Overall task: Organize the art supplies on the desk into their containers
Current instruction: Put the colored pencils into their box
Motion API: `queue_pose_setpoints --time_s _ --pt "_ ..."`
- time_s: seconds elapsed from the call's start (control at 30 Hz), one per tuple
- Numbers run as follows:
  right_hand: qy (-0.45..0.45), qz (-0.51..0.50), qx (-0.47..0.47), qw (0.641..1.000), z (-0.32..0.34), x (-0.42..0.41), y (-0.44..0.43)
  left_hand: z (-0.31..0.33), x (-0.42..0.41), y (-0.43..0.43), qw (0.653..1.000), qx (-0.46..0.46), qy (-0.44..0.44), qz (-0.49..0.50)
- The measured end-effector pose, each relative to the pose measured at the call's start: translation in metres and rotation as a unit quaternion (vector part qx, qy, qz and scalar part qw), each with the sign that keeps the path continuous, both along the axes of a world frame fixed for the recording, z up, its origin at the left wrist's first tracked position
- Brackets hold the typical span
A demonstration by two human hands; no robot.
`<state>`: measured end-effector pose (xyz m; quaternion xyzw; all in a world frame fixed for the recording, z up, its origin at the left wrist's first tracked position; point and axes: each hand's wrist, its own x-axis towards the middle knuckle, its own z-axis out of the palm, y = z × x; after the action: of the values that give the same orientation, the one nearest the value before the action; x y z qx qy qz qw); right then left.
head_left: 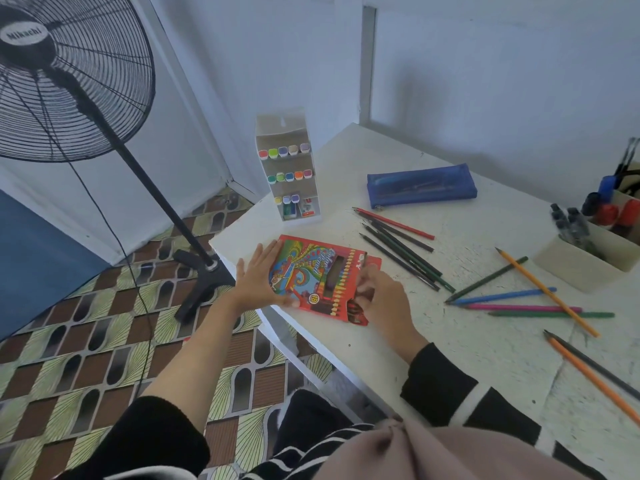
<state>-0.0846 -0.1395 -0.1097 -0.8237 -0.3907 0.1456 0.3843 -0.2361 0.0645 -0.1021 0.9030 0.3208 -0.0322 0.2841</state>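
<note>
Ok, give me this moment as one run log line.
object: pencil box | left hand: holds its edge | right hand: pinches its open end | loose pencils: scattered on desk

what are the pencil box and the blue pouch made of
The pencil box looks like thin printed card with a folded flap. The blue pouch seems see-through mesh fabric or plastic: contents show through, zip pull at one corner.

A black pedestal fan with a round wire cage (65, 74) stands on a floor of brown, green and black patterned tiles (86, 341). Plain white walls (485, 64) rise behind it. A dark blue panel (34, 265) sits low on the left.
</note>
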Motion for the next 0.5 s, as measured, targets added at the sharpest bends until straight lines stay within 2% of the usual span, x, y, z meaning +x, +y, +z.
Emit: queue_pose_setpoints --time_s 0.13,0.5 --pt "-0.019 0.001 0.015 1.0 -0.006 0.007 -0.007 0.001 0.001 -0.001 1.0 0.005 0.002 0.0" --pt "0.008 -0.005 0.052 0.999 -0.009 0.012 -0.01 -0.001 0.001 -0.001 1.0 0.006 -0.002 0.007"
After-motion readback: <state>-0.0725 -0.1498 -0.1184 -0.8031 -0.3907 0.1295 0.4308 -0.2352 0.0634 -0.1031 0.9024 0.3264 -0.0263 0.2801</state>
